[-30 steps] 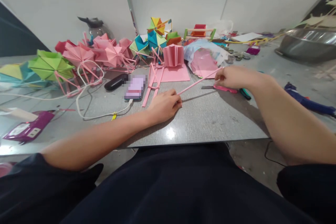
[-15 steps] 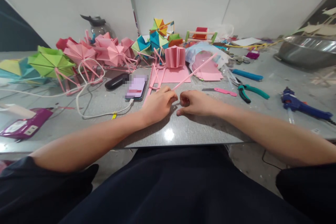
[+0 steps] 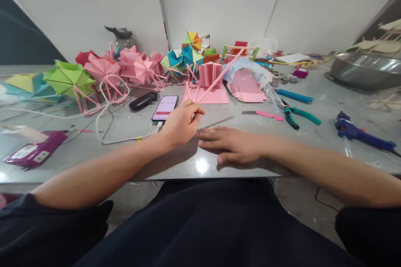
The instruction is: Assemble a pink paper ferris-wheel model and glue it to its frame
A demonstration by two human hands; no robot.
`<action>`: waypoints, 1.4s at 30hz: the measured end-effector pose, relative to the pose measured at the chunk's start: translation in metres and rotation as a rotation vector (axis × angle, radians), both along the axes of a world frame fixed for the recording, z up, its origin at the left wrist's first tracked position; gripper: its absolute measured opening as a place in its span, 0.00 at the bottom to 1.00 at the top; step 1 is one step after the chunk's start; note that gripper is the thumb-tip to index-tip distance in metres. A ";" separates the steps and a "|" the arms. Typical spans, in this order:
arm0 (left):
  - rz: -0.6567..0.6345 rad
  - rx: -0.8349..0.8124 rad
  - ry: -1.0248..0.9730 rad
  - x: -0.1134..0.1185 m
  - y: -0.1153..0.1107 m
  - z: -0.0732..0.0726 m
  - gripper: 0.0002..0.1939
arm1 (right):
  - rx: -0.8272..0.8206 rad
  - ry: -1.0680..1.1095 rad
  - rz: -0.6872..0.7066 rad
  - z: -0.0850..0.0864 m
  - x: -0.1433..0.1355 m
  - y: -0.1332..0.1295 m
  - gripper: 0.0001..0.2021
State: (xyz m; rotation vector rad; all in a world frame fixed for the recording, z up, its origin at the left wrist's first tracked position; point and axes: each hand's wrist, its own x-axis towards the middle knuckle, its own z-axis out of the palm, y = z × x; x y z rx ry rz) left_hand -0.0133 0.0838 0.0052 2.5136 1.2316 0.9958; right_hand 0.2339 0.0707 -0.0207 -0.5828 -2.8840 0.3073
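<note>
My left hand (image 3: 184,122) is closed, its fingers gripping pink sticks. One long pink stick (image 3: 223,71) slants up and right from it, over the folded pink paper piece (image 3: 208,76) behind. Part of the joined sticks is hidden by the hand. Flat on the table, palm down with fingers stretched toward the left, my right hand (image 3: 233,145) holds nothing. Beyond the hands lies a flat pink sheet (image 3: 219,98), and more pink paper pieces (image 3: 246,87) are on a plastic bag.
A phone (image 3: 164,106) with a white cable and a black case (image 3: 142,102) lie left. Paper wheels (image 3: 70,79) line the back. Rightward are a pink-handled blade (image 3: 267,115), pliers (image 3: 302,116), a blue glue gun (image 3: 360,133) and a metal bowl (image 3: 366,73).
My right hand has gone from curled fingers to flat on the table, slightly nearer me. My left hand has tilted the pink sticks, so the long one points up more steeply.
</note>
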 end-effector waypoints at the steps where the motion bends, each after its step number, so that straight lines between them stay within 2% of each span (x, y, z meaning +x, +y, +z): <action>1: 0.000 0.006 -0.013 -0.001 0.000 0.000 0.10 | 0.037 -0.064 -0.061 -0.001 0.004 -0.001 0.41; 3: -0.004 0.014 -0.033 -0.002 -0.001 0.001 0.10 | 0.177 -0.135 -0.388 0.001 0.013 0.002 0.46; 5: -0.013 0.021 -0.053 -0.003 -0.001 0.002 0.10 | 0.324 -0.120 -0.701 0.007 0.023 0.008 0.42; 6: -0.018 0.022 -0.064 -0.003 -0.001 0.002 0.11 | 0.360 -0.090 -0.772 0.011 0.025 0.010 0.39; 7: -0.020 0.022 -0.075 -0.004 0.000 0.002 0.11 | 0.359 -0.049 -0.772 0.015 0.027 0.010 0.36; 8: -0.020 0.019 -0.085 -0.004 0.000 0.002 0.11 | 0.317 -0.008 -0.701 0.018 0.025 0.008 0.33; 10: -0.017 0.013 -0.109 -0.005 0.001 0.001 0.12 | 0.155 0.035 -0.405 0.019 0.018 0.001 0.31; 12: -0.022 -0.002 -0.135 -0.005 0.002 0.000 0.12 | -0.004 -0.020 -0.068 0.016 0.008 -0.005 0.33; 13: -0.027 -0.014 -0.146 -0.005 0.002 0.000 0.12 | -0.034 -0.067 -0.008 0.014 0.004 -0.004 0.35; 14: -0.035 -0.030 -0.154 -0.005 0.002 0.000 0.12 | -0.022 -0.108 -0.057 0.012 0.002 -0.001 0.37; 15: -0.044 -0.049 -0.160 -0.005 0.001 0.001 0.12 | 0.028 -0.134 -0.203 0.011 0.002 0.004 0.37; 17: -0.069 -0.089 -0.167 -0.006 0.000 0.002 0.14 | 0.177 -0.135 -0.582 0.012 0.010 0.019 0.29; 18: -0.086 -0.110 -0.169 -0.006 -0.002 0.002 0.14 | 0.220 -0.104 -0.692 0.014 0.016 0.027 0.24; 20: -0.128 -0.155 -0.168 -0.006 -0.004 0.003 0.15 | 0.172 0.063 -0.785 0.019 0.029 0.039 0.20; 22: -0.190 -0.204 -0.138 -0.005 -0.008 0.004 0.15 | -0.077 0.327 -0.746 0.023 0.036 0.043 0.23; 24: -0.277 -0.247 -0.072 -0.002 -0.013 0.005 0.15 | -0.424 0.602 -0.617 0.026 0.034 0.039 0.31; 26: -0.368 -0.283 -0.006 0.000 -0.020 0.008 0.16 | -0.704 0.799 -0.472 0.028 0.027 0.032 0.35; 28: -0.441 -0.321 0.020 0.000 -0.023 0.012 0.16 | -0.834 0.925 -0.419 0.032 0.021 0.027 0.32; 30: -0.472 -0.331 0.010 0.000 -0.019 0.022 0.16 | -0.848 1.042 -0.445 0.038 0.023 0.027 0.28; 32: -0.409 -0.274 -0.026 0.002 -0.001 0.038 0.18 | -0.779 1.215 -0.505 0.046 0.034 0.035 0.26; 34: -0.232 -0.170 -0.045 0.011 0.031 0.060 0.16 | -0.662 1.407 -0.576 0.055 0.052 0.047 0.24; 36: -0.063 -0.065 0.113 0.028 0.072 0.085 0.13 | -0.551 1.559 -0.655 0.063 0.070 0.059 0.22; 38: 0.056 -0.002 0.428 0.048 0.115 0.105 0.19 | -0.473 1.665 -0.738 0.068 0.083 0.067 0.21; 40: 0.081 -0.020 0.521 0.067 0.152 0.118 0.27 | -0.431 1.705 -0.799 0.070 0.089 0.071 0.22; 42: 0.082 -0.050 0.588 0.081 0.178 0.120 0.31 | -0.403 1.700 -0.823 0.070 0.091 0.072 0.23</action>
